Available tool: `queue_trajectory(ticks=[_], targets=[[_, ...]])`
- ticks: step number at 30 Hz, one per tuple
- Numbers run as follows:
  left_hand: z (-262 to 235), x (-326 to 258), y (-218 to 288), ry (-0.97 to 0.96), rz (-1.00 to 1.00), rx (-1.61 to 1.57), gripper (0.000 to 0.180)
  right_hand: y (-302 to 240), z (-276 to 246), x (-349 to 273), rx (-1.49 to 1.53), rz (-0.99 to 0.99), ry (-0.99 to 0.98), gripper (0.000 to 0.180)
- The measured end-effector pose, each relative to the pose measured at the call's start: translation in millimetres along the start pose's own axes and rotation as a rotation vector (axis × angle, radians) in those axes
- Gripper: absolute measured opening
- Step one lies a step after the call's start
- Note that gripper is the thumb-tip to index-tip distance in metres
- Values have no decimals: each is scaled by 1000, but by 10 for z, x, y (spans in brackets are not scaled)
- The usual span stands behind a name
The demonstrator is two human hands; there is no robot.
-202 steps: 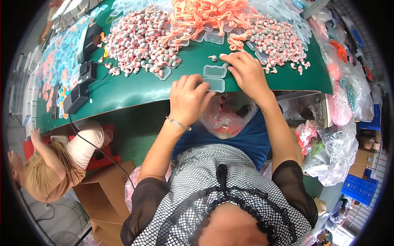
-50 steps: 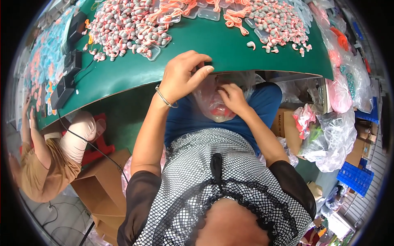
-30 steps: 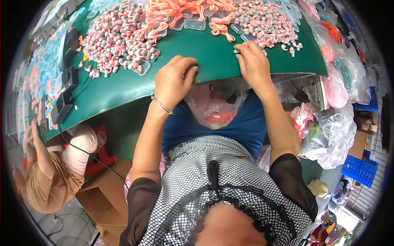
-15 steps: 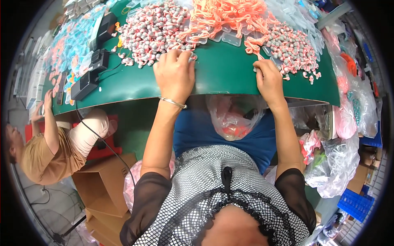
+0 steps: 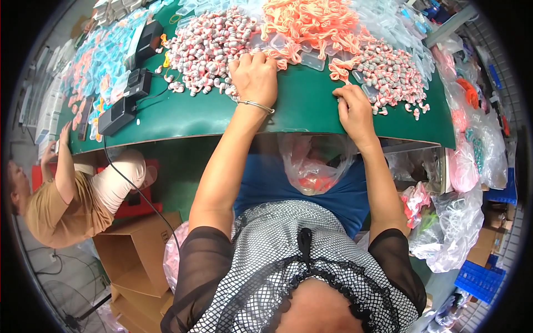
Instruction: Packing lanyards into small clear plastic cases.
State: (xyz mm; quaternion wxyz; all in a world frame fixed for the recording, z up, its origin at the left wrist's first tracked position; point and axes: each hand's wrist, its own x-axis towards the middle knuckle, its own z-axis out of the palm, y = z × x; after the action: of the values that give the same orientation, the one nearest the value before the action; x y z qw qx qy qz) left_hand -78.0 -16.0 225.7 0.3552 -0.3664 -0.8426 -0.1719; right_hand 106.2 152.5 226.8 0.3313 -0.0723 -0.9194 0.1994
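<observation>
My left hand [image 5: 255, 80], with a metal bangle at the wrist, is curled palm down at the right edge of a pile of small pink-and-grey rounded pieces [image 5: 208, 47]. Its fingertips are hidden, near the front of a heap of looped orange cords [image 5: 305, 22]. My right hand [image 5: 356, 114] has thumb and fingers drawn together in a pinch just below a small bundle of orange cord [image 5: 341, 69]. Whatever either hand grips is too small or hidden to name. A second pile of pink-and-grey pieces [image 5: 391, 75] lies right of that bundle.
Clear plastic cases [image 5: 312, 61] lie under the cords on the green tabletop [image 5: 302, 108]. Black boxes [image 5: 117, 115] with a cable stand at left. A plastic bag [image 5: 313, 166] hangs below the table edge. A co-worker [image 5: 72, 200] sits at left near cardboard boxes [image 5: 133, 261].
My left hand has moved right along the edge of the left pile, toward the orange cords. My right hand has shifted slightly left and down, its fingertips just below the cord bundle.
</observation>
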Motion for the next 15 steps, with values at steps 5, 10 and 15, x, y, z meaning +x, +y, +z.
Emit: queue_trajectory(ticks=[5, 10, 15], targets=[[-60, 9, 12, 12, 42, -77, 8, 32, 22, -15, 1, -19, 22, 17], [-202, -20, 93, -151, 16, -122, 13, 19, 3, 34, 37, 47, -34, 20], [-228, -61, 101, -124, -51, -124, 23, -158, 26, 414, -28, -55, 14, 23]])
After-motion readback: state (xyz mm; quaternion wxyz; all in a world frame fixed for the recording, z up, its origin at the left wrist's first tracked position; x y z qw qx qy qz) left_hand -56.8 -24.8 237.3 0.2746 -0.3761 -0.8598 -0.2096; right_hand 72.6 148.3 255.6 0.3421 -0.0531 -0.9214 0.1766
